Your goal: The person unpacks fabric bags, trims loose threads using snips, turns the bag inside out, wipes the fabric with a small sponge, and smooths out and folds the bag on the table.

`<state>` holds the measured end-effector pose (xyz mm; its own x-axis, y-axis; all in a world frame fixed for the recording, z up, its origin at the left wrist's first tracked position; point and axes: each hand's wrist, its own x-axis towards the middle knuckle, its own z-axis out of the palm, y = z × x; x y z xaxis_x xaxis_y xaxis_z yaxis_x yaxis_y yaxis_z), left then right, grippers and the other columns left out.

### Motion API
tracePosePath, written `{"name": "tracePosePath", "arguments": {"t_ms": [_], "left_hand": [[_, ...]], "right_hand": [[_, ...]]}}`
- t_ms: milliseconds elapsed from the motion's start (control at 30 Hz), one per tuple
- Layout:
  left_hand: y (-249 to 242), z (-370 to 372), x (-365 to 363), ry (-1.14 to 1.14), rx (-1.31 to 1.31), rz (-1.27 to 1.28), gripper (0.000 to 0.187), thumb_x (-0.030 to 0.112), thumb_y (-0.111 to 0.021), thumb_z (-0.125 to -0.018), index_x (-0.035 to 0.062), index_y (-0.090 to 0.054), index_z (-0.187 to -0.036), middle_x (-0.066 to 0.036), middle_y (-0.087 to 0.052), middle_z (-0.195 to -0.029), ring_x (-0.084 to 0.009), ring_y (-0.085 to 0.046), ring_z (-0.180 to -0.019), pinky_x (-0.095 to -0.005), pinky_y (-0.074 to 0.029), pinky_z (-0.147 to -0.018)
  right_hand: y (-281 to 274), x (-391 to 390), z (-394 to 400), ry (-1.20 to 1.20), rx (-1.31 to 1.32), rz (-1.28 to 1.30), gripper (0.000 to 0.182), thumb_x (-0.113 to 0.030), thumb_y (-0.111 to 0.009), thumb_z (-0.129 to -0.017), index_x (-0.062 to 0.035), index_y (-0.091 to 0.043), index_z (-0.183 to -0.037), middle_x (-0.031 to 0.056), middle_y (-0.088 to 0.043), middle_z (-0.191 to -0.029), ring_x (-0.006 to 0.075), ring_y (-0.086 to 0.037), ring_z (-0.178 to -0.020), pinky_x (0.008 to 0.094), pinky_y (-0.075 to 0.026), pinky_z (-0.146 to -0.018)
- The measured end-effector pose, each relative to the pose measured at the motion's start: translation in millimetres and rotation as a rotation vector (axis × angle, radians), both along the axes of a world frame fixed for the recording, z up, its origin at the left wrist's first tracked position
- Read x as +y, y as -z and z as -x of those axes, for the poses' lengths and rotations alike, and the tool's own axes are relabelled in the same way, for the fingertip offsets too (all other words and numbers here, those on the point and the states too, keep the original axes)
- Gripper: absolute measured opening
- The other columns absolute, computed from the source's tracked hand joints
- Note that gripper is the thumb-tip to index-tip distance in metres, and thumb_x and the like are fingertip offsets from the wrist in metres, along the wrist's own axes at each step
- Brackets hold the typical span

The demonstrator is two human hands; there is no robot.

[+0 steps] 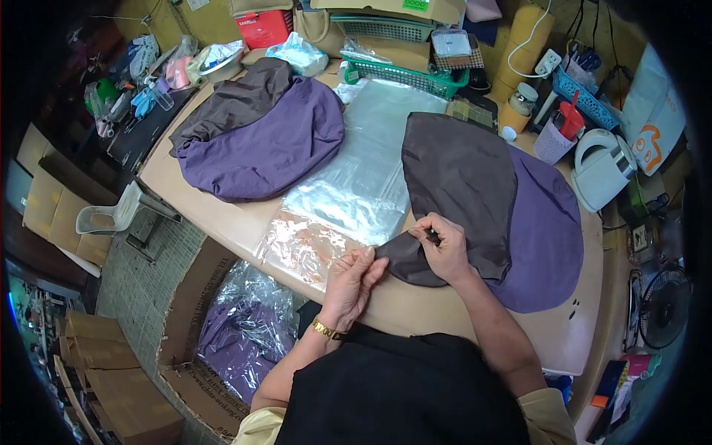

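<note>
A dark brown and purple fabric piece [463,159] lies spread on the right half of the table, its brown side toward me. My left hand [354,282], with a gold watch at the wrist, pinches the near corner of its brown part. Just to the right, my right hand [446,251] is closed over the same edge, with a small black object [432,236] between its fingers; I cannot tell what it is. A stack of clear plastic bags [356,174] lies beside the fabric, partly under its left side.
A second brown and purple fabric piece [267,141] sits bunched at the left. Below the table edge, a cardboard box [182,308] holds purple fabric in clear plastic. Green baskets [404,76] line the back; a white kettle [602,170] stands far right. A white chair [111,215] is left.
</note>
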<state>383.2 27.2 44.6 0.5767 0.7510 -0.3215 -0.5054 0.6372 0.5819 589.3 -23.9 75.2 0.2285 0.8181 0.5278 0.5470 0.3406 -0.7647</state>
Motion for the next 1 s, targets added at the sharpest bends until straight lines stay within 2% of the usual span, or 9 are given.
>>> {"name": "tracePosePath", "arguments": {"t_ms": [200,367,567,633,700,833,900,933,1000], "left_hand": [[-16.4,10.0,-0.1,0.02,-0.139,0.14,0.025,0.012,-0.055,-0.105,-0.0101,-0.054,-0.118,-0.027,-0.064,-0.121,-0.0296,-0.069,-0.111,-0.0321,-0.062,-0.094],[-31.7,11.2,-2.2,0.065,-0.179,0.144,0.034,0.017,-0.054,-0.106,-0.0104,-0.05,-0.126,-0.027,-0.06,-0.128,-0.0317,-0.066,-0.117,-0.0371,-0.058,-0.102],[-27.1,13.7,-3.3,0.127,-0.215,-0.002,0.042,0.024,-0.054,-0.106,-0.0096,-0.049,-0.132,-0.025,-0.054,-0.138,-0.031,-0.062,-0.122,-0.0385,-0.056,-0.105],[-39.3,14.5,-5.3,0.165,-0.261,-0.043,0.042,0.025,-0.054,-0.106,-0.0086,-0.05,-0.131,-0.023,-0.054,-0.138,-0.03,-0.063,-0.121,-0.0384,-0.056,-0.104],[-56.4,15.6,-8.8,0.139,-0.207,0.002,0.038,0.028,-0.054,-0.106,-0.0034,-0.053,-0.128,-0.022,-0.054,-0.137,-0.0262,-0.065,-0.117,-0.0343,-0.061,-0.094],[-11.0,51.6,24.6,0.015,-0.54,0.121,0.03,0.027,-0.057,-0.105,0.0046,-0.054,-0.124,-0.013,-0.065,-0.117,-0.019,-0.071,-0.09,-0.0254,-0.06,-0.065],[-36.8,55.7,30.4,-0.417,-0.169,0.047,0.038,0.022,-0.059,-0.104,0.0044,-0.048,-0.135,-0.011,-0.067,-0.112,-0.0161,-0.07,-0.078,-0.0236,-0.055,-0.06],[-34.5,62.9,32.3,-0.417,-0.166,0.05,0.038,0.022,-0.059,-0.104,0.0044,-0.048,-0.135,-0.011,-0.067,-0.112,-0.0161,-0.07,-0.078,-0.0236,-0.055,-0.06],[-28.3,78.9,36.2,-0.152,0.423,-0.623,0.051,0.019,-0.062,-0.101,0.0042,-0.04,-0.145,-0.011,-0.066,-0.118,-0.0145,-0.07,-0.076,-0.0219,-0.051,-0.057]], "right_hand": [[-11.2,-0.3,7.5,0.104,-0.03,0.209,0.019,-0.006,-0.074,-0.087,-0.0018,-0.064,-0.102,0.0145,-0.069,-0.095,0.0291,-0.071,-0.085,0.0362,-0.054,-0.072],[-42.6,-12.2,18.7,0.184,-0.389,0.145,0.037,-0.021,-0.076,-0.086,-0.0109,-0.063,-0.119,0.0128,-0.055,-0.109,0.0326,-0.064,-0.094,0.0469,-0.052,-0.077],[-61.3,-21.1,42.3,0.052,-0.293,0.23,0.049,-0.014,-0.079,-0.082,-0.0069,-0.059,-0.127,0.013,-0.054,-0.097,0.0321,-0.061,-0.081,0.0386,-0.051,-0.073],[-57.1,-16.4,38.7,0.062,-0.224,0.21,0.046,-0.013,-0.078,-0.085,-0.0044,-0.059,-0.126,0.0073,-0.052,-0.087,0.0211,-0.057,-0.073,0.0311,-0.049,-0.071],[-37.4,-9.7,24.9,-0.009,0.062,0.307,0.042,-0.013,-0.077,-0.089,-0.0019,-0.059,-0.126,0.0001,-0.047,-0.079,0.0101,-0.047,-0.069,0.0247,-0.044,-0.069],[-5.3,4.0,5.5,0.095,0.197,0.277,0.029,-0.012,-0.073,-0.093,-0.001,-0.06,-0.117,-0.0021,-0.048,-0.069,0.0069,-0.043,-0.064,0.0263,-0.039,-0.06],[14.9,7.9,-2.8,0.098,0.239,0.269,0.021,-0.012,-0.069,-0.097,-0.0016,-0.06,-0.114,-0.0053,-0.047,-0.069,0.0038,-0.041,-0.063,0.0239,-0.036,-0.059],[20.3,9.5,-5.8,0.088,0.342,0.244,0.02,-0.012,-0.068,-0.098,-0.0016,-0.06,-0.113,-0.006,-0.048,-0.069,0.0031,-0.04,-0.063,0.023,-0.035,-0.059],[24.8,13.3,-5.9,0.084,0.442,0.175,0.014,-0.011,-0.064,-0.101,-0.0014,-0.06,-0.11,-0.0077,-0.048,-0.07,0.0011,-0.04,-0.063,0.0208,-0.033,-0.058]]}}
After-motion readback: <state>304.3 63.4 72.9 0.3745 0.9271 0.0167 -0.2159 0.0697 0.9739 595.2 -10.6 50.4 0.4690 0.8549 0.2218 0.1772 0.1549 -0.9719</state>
